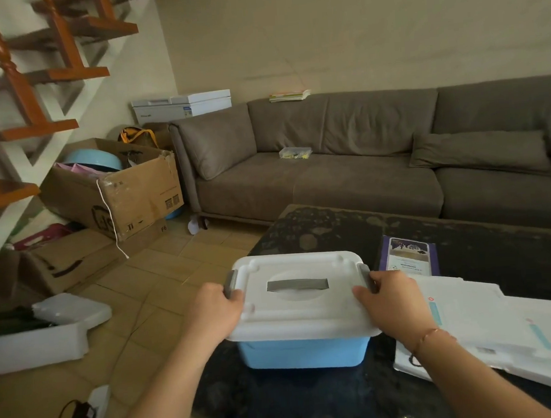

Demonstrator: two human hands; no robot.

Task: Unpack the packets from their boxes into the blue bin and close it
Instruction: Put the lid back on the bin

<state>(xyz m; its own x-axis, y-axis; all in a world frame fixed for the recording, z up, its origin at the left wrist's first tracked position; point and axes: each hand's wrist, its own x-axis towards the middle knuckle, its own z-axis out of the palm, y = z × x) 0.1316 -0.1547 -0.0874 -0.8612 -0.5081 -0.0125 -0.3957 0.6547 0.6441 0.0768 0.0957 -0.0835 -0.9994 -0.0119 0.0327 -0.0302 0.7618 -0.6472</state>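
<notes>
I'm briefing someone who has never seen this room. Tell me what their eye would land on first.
First, the blue bin at the near edge of the dark table, its white lid on, with the left hand and right hand gripping the grey latches at its two ends. Behind stretches a long brown sofa; open cardboard boxes crowd the floor at left under the stairs.

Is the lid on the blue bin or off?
On: the white lid covers the blue bin, both hands at its grey side latches. Whether they are latched, cannot tell.
</notes>
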